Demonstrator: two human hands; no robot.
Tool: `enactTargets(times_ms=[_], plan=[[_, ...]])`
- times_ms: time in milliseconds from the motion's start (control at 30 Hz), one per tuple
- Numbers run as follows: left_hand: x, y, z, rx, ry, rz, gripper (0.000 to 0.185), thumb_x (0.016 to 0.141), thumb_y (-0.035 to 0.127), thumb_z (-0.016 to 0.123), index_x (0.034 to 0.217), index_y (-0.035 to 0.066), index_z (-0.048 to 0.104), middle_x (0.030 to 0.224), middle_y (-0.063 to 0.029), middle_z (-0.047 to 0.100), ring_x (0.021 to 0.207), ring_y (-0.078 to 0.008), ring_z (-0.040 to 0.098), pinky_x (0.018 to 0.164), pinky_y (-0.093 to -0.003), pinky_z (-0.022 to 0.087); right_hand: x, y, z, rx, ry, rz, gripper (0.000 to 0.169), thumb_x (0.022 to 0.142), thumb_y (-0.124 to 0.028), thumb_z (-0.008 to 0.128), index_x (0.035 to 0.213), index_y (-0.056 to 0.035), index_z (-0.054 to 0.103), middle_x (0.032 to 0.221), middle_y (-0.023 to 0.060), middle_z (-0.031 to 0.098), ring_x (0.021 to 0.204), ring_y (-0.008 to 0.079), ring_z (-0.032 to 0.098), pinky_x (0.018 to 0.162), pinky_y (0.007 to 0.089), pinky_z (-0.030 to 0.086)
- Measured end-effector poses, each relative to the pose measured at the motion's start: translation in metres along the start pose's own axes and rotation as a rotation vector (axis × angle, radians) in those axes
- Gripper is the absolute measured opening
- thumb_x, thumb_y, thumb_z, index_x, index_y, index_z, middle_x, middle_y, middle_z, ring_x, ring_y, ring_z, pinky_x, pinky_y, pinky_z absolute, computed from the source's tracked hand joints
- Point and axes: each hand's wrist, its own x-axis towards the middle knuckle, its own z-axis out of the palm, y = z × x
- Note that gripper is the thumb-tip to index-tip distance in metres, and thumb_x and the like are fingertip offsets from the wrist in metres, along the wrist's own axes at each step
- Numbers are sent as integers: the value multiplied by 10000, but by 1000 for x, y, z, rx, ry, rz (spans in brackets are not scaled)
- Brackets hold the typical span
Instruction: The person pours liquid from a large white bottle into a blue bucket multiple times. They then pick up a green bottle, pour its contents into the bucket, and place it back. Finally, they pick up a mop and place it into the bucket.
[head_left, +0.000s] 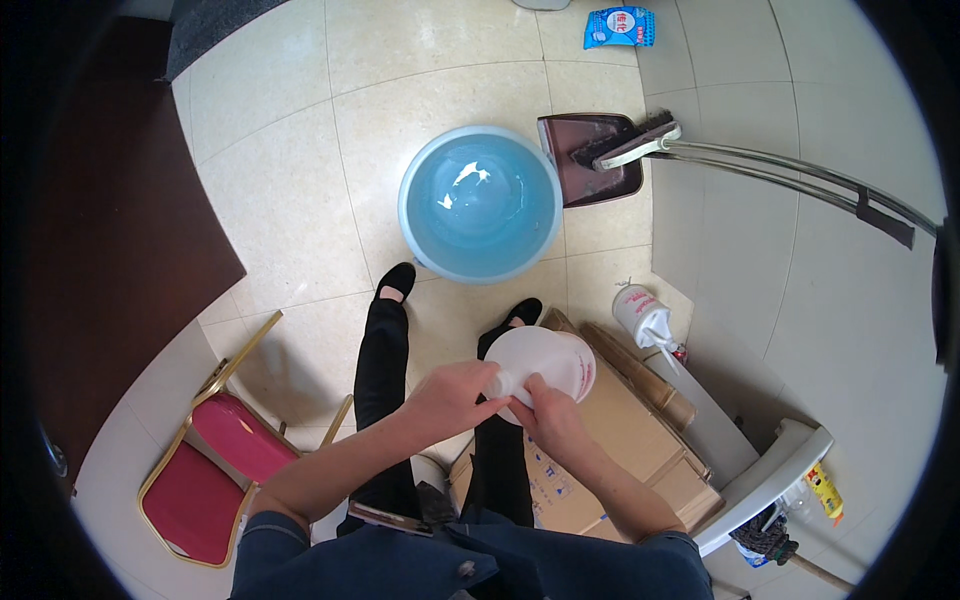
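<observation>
A white plastic jug (529, 345) with reddish print on its side is held up in front of my legs. My left hand (457, 397) grips the small round cap or neck at the jug's top. Against the jug's near side, close to that neck, my right hand (551, 416) holds on with its thumb and fingers. Beyond my feet a light blue plastic tub (480, 204) stands on the tiled floor, with bright reflections inside it. Whether the cap is loose cannot be told.
A dustpan (592, 187) with a broom (637, 146) touches the tub's right side. Another white container (641, 311) and flattened cardboard boxes (622, 450) lie at the right, near a white basin (765, 487). A red chair (240, 435) stands left; a blue packet (620, 28) lies far ahead.
</observation>
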Motion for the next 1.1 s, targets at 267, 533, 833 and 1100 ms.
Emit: enactTargets(times_ms=[267, 533, 833, 1100], plan=[[-4, -29, -32, -254, 357, -510, 251, 701, 185, 823, 768, 18, 648, 566, -11, 565, 487, -66, 498, 466, -224, 422, 49, 21, 10, -70, 67, 197, 307, 884, -249, 643, 867, 7, 474, 671, 259, 597, 649, 448, 606, 551, 505, 468], [-27, -43, -31, -206, 263, -539, 254, 711, 197, 816, 784, 17, 650, 576, -11, 560, 499, -68, 496, 469, -220, 412, 111, 86, 40, -182, 173, 289, 312, 862, -277, 643, 856, 8, 516, 712, 246, 629, 697, 432, 627, 618, 516, 496], [-27, -45, -26, -197, 259, -450, 284, 682, 208, 836, 784, 20, 650, 568, -25, 552, 488, -84, 503, 466, -231, 424, 145, 83, 47, -139, 117, 343, 358, 859, -300, 636, 849, 51, 565, 802, 282, 640, 799, 449, 627, 701, 506, 489], [-27, -46, -31, -173, 267, -450, 289, 674, 208, 837, 781, 20, 647, 570, -30, 556, 483, -94, 511, 464, -233, 428, 169, 77, 48, -183, 42, 412, 344, 843, -294, 642, 895, 44, 607, 877, 273, 656, 865, 424, 639, 758, 495, 502]])
